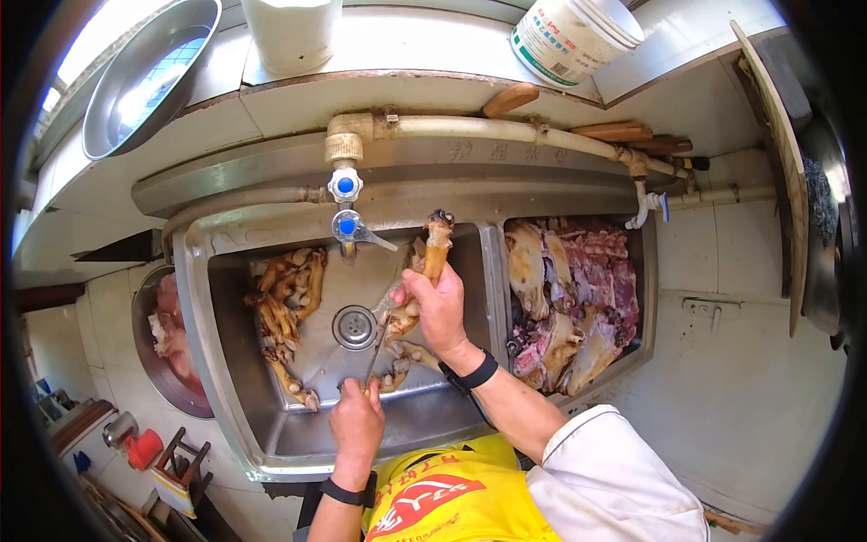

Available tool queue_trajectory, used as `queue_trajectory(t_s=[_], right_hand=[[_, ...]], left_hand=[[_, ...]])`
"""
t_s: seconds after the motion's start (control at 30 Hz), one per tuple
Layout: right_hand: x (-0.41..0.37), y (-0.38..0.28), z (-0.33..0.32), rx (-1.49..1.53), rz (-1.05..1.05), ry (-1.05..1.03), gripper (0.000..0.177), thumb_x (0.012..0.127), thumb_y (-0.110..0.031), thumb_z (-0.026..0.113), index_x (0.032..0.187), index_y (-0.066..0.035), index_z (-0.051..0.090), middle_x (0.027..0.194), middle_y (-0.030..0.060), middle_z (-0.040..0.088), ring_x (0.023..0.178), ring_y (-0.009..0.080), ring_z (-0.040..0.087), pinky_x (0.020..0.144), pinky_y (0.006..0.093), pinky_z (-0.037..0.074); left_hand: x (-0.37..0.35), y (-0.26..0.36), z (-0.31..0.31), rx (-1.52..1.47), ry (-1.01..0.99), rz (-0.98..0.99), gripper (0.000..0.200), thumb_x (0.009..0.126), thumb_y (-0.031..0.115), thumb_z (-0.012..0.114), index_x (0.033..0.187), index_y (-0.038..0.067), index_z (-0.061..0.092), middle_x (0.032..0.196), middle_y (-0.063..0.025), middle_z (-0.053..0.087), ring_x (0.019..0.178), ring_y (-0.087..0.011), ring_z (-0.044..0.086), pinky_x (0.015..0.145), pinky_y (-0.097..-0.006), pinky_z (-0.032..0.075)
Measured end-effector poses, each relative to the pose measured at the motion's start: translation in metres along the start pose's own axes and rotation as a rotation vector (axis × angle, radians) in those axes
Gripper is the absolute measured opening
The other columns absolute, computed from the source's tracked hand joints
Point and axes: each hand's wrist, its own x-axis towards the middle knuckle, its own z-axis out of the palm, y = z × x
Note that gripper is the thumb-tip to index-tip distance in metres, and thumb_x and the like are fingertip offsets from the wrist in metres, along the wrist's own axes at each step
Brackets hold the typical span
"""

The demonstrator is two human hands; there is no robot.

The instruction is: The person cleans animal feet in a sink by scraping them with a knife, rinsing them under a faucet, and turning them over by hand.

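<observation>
My right hand [433,312] is wrapped round a yellow-brown animal trotter [437,244], its dark hoof end pointing up, over the left sink basin. My left hand [357,420] grips a knife by its handle, mostly hidden in the fingers. The thin knife blade [377,341] rises toward the trotter's lower part, near the right hand's fingers; exact contact cannot be made out. Below the right hand, more trotters [411,351] lie in the basin. A pile of trotters [287,298] rests along the basin's left side. Between the piles is the round drain [353,327].
The right basin holds animal heads [578,348] and red rib meat [598,271]. Blue-marked taps [346,185] hang over the left basin. A metal bowl of pale meat [194,397] stands at left. White buckets [573,41] and a steel basin [113,113] sit on the ledge.
</observation>
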Motion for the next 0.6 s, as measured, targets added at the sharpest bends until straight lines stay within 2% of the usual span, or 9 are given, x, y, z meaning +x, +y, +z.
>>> queue_trajectory(t_s=[0.13,0.2,0.27,0.3,0.37,0.5,0.53,0.6], right_hand=[[0.008,0.002,0.003,-0.065,-0.053,0.044,0.008,0.097,-0.008,0.062,0.097,-0.002,0.056,0.075,0.0037,0.061,0.067,0.0134,0.063,0.067,0.0302,0.055],[0.011,-0.004,-0.001,-0.108,-0.045,0.041,0.009,0.097,-0.010,0.062,0.098,-0.003,0.056,0.075,0.0041,0.061,0.068,0.0140,0.063,0.069,0.0300,0.055],[0.015,-0.009,-0.007,-0.203,0.019,-0.075,0.009,0.096,-0.009,0.063,0.098,-0.003,0.056,0.076,0.0040,0.062,0.067,0.0133,0.063,0.066,0.0279,0.053],[0.016,-0.011,-0.008,-0.203,0.019,-0.073,0.009,0.096,-0.009,0.063,0.098,-0.003,0.056,0.076,0.0040,0.062,0.067,0.0133,0.063,0.066,0.0279,0.053],[0.015,-0.014,-0.010,-0.261,0.084,-0.210,0.009,0.094,-0.007,0.064,0.097,-0.002,0.057,0.076,0.0038,0.062,0.067,0.0129,0.063,0.065,0.0280,0.052],[0.016,-0.013,-0.003,-0.238,-0.027,-0.201,0.009,0.094,-0.005,0.064,0.098,-0.001,0.056,0.078,0.0039,0.062,0.067,0.0131,0.062,0.065,0.0289,0.052],[0.018,-0.013,0.000,-0.238,-0.032,-0.204,0.009,0.094,-0.005,0.064,0.098,-0.001,0.056,0.078,0.0039,0.062,0.067,0.0131,0.062,0.065,0.0289,0.052],[0.021,-0.013,0.005,-0.173,-0.060,-0.092,0.010,0.093,-0.005,0.064,0.099,-0.001,0.056,0.079,0.0043,0.063,0.067,0.0134,0.062,0.065,0.0291,0.052]], left_hand=[[-0.001,0.011,0.010,-0.138,-0.064,-0.111,0.033,0.100,0.032,0.066,0.097,0.001,0.055,0.076,-0.0248,0.068,0.069,-0.0476,0.068,0.060,-0.0543,0.053],[0.002,0.002,0.002,-0.231,-0.066,-0.074,0.033,0.100,0.032,0.066,0.100,0.000,0.058,0.076,-0.0260,0.068,0.071,-0.0484,0.067,0.062,-0.0555,0.053],[0.011,-0.015,-0.013,-0.356,-0.187,0.113,0.032,0.100,0.031,0.067,0.103,0.000,0.059,0.076,-0.0255,0.068,0.072,-0.0472,0.068,0.062,-0.0547,0.053],[0.016,-0.024,-0.022,-0.356,-0.188,0.114,0.032,0.100,0.031,0.067,0.103,0.000,0.059,0.076,-0.0255,0.068,0.072,-0.0472,0.068,0.062,-0.0547,0.053],[0.028,-0.038,-0.038,-0.170,-0.286,0.265,0.029,0.099,0.030,0.067,0.099,0.002,0.058,0.075,-0.0242,0.068,0.071,-0.0456,0.068,0.062,-0.0536,0.054],[0.039,-0.043,-0.036,-0.038,-0.256,0.282,0.029,0.099,0.029,0.067,0.094,0.003,0.055,0.074,-0.0228,0.067,0.068,-0.0443,0.068,0.059,-0.0519,0.054],[0.038,-0.038,-0.030,-0.005,-0.203,0.235,0.029,0.099,0.029,0.066,0.093,0.003,0.054,0.074,-0.0220,0.067,0.066,-0.0437,0.068,0.058,-0.0514,0.054],[0.034,-0.027,-0.020,0.023,-0.143,0.187,0.030,0.099,0.029,0.066,0.091,0.003,0.052,0.073,-0.0212,0.066,0.064,-0.0431,0.068,0.056,-0.0509,0.054]])
